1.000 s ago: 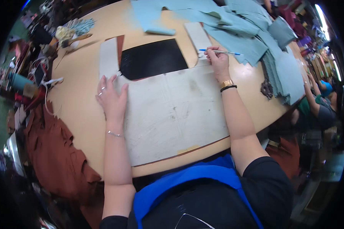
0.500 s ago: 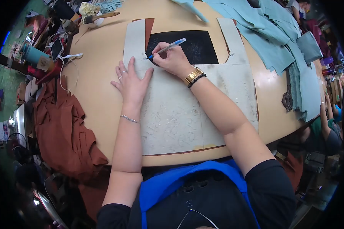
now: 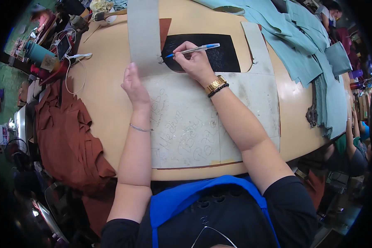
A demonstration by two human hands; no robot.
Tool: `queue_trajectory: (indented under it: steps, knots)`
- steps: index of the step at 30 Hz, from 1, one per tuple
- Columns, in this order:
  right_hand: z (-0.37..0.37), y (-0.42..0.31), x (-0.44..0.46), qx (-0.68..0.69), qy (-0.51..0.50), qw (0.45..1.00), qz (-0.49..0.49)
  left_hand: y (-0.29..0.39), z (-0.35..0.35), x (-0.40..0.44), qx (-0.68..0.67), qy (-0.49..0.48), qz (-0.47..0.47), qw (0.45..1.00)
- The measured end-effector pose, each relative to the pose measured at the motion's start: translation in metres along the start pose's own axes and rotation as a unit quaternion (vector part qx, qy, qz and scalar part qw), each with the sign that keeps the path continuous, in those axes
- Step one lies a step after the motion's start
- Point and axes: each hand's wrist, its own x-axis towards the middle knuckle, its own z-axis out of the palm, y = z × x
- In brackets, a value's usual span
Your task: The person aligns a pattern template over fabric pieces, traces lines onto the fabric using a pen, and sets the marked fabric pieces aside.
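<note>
A large grey-white pattern sheet (image 3: 248,111) with handwriting and a cut-out notch lies on the table in front of me. At its left side my left hand (image 3: 135,87) is closed on the edge, and the left arm of the sheet is tilted up off the table. My right hand (image 3: 194,63) holds a blue-tipped pen (image 3: 200,48) over the notch, its tip pointing left. A black panel (image 3: 221,51) shows inside the notch. Reddish-brown material (image 3: 165,28) peeks out from beneath the sheet; most of it is hidden.
Crumpled brown material (image 3: 68,136) hangs over the table's left edge. Pale blue-green sheets (image 3: 285,41) are spread along the right side. A phone (image 3: 63,47) with a white cable, a teal cylinder (image 3: 39,53) and a brush (image 3: 107,15) are at the upper left. Other people are at the right.
My left hand has gone from lying spread on the sheet to gripping its left edge, raising that side. My right hand has shifted slightly right with the pen, whose tip has lifted slightly.
</note>
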Motion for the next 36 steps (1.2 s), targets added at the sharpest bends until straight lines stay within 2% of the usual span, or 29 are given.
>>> queue_trajectory:
  steps: [3, 6, 7, 9, 15, 24, 30, 36]
  knots:
    - [-0.003, 0.003, -0.001, -0.045, -0.020, 0.999, 0.016, -0.008, -0.007, 0.002, -0.175, -0.028, -0.047, 0.983]
    - [-0.002, 0.004, -0.001, -0.002, -0.040, 0.999, 0.009, -0.016, -0.012, 0.000, -0.292, -0.065, -0.070, 0.952]
    - [-0.002, 0.002, -0.001, -0.013, -0.051, 0.999, 0.013, -0.018, -0.011, 0.004, -0.256, -0.048, -0.083, 0.962]
    - [-0.005, -0.005, -0.003, -0.037, -0.073, 0.996, 0.020, -0.020, -0.014, 0.003, -0.224, -0.081, -0.049, 0.970]
    - [-0.001, -0.007, -0.004, -0.101, -0.115, 0.988, -0.008, -0.021, -0.012, 0.003, -0.207, -0.080, -0.045, 0.974]
    - [0.001, -0.007, -0.004, -0.162, -0.104, 0.981, -0.013, -0.022, -0.011, 0.003, -0.232, -0.076, -0.049, 0.968]
    - [0.003, -0.005, -0.004, -0.085, -0.056, 0.995, -0.020, -0.025, -0.011, 0.005, -0.232, -0.076, -0.024, 0.969]
    - [0.006, -0.004, -0.003, -0.150, -0.084, 0.983, -0.069, -0.025, -0.010, 0.005, -0.221, -0.066, -0.024, 0.973]
